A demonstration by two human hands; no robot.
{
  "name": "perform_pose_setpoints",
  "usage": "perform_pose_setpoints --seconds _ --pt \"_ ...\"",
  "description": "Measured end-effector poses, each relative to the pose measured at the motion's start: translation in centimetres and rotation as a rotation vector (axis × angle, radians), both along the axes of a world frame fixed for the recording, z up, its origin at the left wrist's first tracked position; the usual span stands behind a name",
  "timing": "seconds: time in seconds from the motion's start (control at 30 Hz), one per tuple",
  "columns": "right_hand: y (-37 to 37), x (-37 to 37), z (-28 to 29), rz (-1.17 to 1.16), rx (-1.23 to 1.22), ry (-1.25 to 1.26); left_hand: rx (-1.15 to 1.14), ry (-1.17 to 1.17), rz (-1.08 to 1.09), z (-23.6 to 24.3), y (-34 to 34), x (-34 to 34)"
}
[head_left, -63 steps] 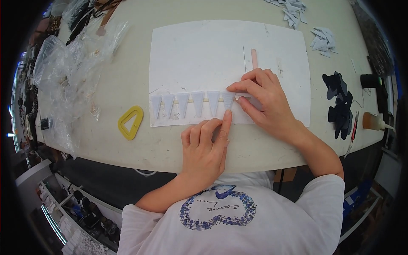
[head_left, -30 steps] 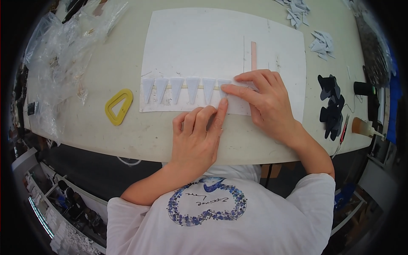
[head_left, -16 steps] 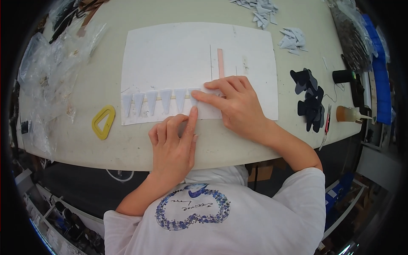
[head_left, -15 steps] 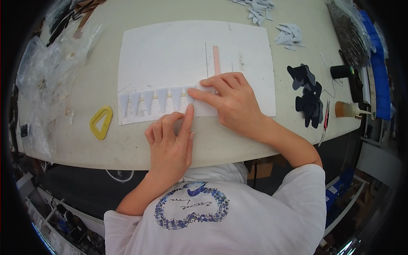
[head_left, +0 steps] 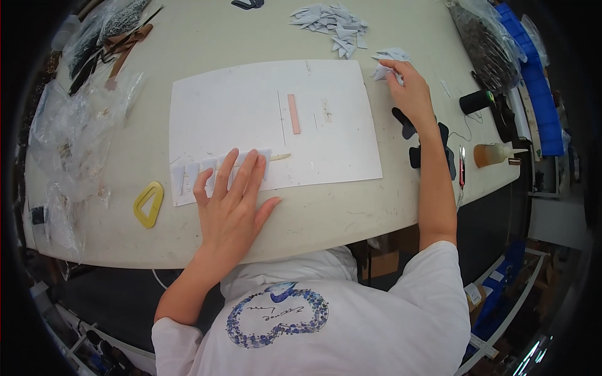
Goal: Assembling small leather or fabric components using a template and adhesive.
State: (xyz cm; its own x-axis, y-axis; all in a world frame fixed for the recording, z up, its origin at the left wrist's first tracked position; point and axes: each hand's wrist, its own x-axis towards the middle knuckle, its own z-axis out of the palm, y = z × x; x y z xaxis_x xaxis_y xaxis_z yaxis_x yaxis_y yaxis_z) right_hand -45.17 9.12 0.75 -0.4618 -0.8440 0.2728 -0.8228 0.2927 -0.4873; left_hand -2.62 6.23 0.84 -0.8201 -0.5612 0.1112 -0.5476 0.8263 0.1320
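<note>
My left hand (head_left: pixel 229 203) lies flat with its fingers spread over a row of small white tapered pieces (head_left: pixel 179 177). They stand side by side along the lower left edge of a white board (head_left: pixel 238 113), and the fingers hide several of them. A pale strip (head_left: pixel 281 157) sticks out to the right of the row. At the board's right, my right hand (head_left: pixel 411 94) is over a small pile of white pieces (head_left: pixel 394 54). Its index finger and thumb are apart at the pile's near edge, around loose pieces. No piece is plainly gripped there.
A pink strip (head_left: pixel 293 114) lies on the board; a yellow triangular frame (head_left: pixel 148 205) is left of it. Beyond is a larger white pile (head_left: pixel 329 20). Dark pieces (head_left: pixel 446 153), scissors-like red snips (head_left: pixel 462 168), a thread spool (head_left: pixel 476 101) and an amber bottle (head_left: pixel 492 154) stand right.
My right hand has left the row and moved far right to the small pile. My left hand has shifted from pointing at the row's end to lying spread over it. The view has shifted.
</note>
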Motion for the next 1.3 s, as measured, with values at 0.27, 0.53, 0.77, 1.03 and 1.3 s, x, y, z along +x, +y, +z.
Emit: perform_pose_setpoints --seconds 0.27,0.53,0.77,1.03,1.3 --pt "-1.8 -0.7 -2.2 0.054 0.059 0.373 0.013 0.070 -0.027 -0.5 0.0 0.3" --pt "-1.5 -2.2 -1.5 -0.068 -0.082 0.000 0.098 0.287 0.050 -1.4 0.8 0.3" --pt "-1.8 -1.3 -0.9 -0.150 -0.092 -0.102 0.056 0.181 -0.138 -1.1 1.4 0.6" --pt "-2.2 -3.1 -2.2 -0.071 -0.340 0.175 0.104 0.163 -0.078 -0.7 2.0 3.3" --pt "-2.5 9.7 6.2 0.296 -0.269 -0.576 0.061 0.173 -0.029 0.1 -0.3 3.0"
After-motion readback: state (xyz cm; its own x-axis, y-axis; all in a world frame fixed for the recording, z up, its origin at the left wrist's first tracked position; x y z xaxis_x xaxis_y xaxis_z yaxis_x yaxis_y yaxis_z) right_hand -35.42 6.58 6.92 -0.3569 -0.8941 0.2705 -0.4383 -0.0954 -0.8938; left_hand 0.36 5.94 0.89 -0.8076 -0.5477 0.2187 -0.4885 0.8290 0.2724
